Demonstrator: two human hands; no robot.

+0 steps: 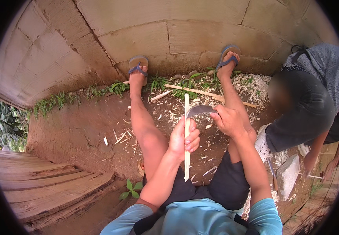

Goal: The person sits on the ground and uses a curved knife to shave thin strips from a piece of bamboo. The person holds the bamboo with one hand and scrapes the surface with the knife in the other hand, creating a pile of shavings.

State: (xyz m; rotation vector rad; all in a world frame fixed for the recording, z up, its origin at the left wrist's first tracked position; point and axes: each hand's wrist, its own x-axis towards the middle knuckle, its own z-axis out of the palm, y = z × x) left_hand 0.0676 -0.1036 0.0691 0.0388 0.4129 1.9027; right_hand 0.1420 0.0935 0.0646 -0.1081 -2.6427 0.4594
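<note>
My left hand is wrapped round a pale, squared wooden stick that stands nearly lengthwise in view, above my lap. My right hand is closed on a curved knife, its dark blade arching over to the left. Against the stick, just above my left fist, rests the blade's far end. The knife's handle is hidden inside my right fingers.
Wood shavings litter the dirt between my legs. A long wooden strip lies by the block wall. At right crouches another person, near a knife and a grey stone. Planks are at left.
</note>
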